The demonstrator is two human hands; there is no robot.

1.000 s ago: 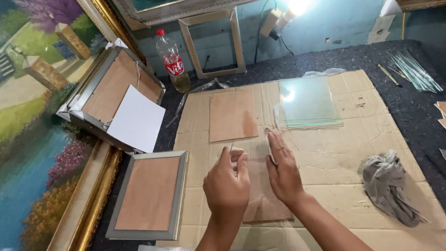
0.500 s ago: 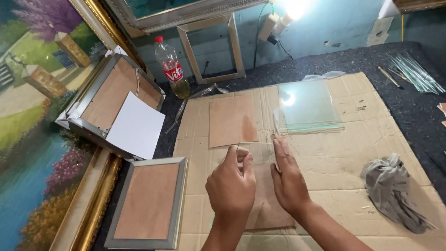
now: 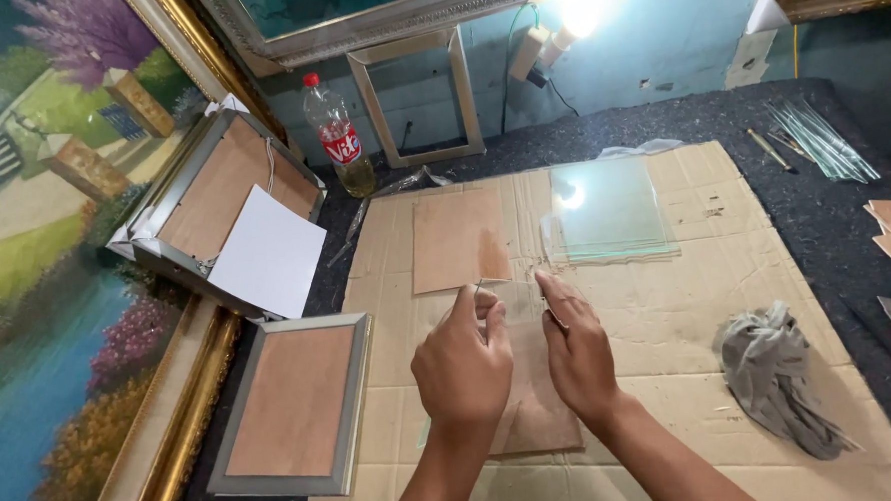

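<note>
- The left hand (image 3: 462, 362) and the right hand (image 3: 577, 350) are side by side over a brown backing board (image 3: 539, 417) that lies flat on the cardboard sheet (image 3: 668, 311) covering the table.
- Both hands pinch the top edge of a clear glass pane (image 3: 513, 303), fingers closed on it; the pane sits over the board and is hard to trace, being see-through.
- Just beyond the hands lies a second brown board (image 3: 457, 238), flat on the cardboard, and to its right a stack of clear glass panes (image 3: 609, 213) catching the lamp's glare.
- A crumpled grey rag (image 3: 777, 376) lies on the cardboard, well to the right of the right hand.
- Left of the left hand, a silver picture frame (image 3: 292, 405) lies face down with its brown back showing.
- Further back on the left, more silver frames (image 3: 213, 196) are piled up, with a white sheet of paper (image 3: 268, 253) resting on them.
- A plastic bottle (image 3: 335, 135) with a red cap and a red label stands at the back edge of the table, beside an empty upright frame (image 3: 414, 97).
- A large landscape painting (image 3: 54, 228) in a gold frame leans along the left side.
</note>
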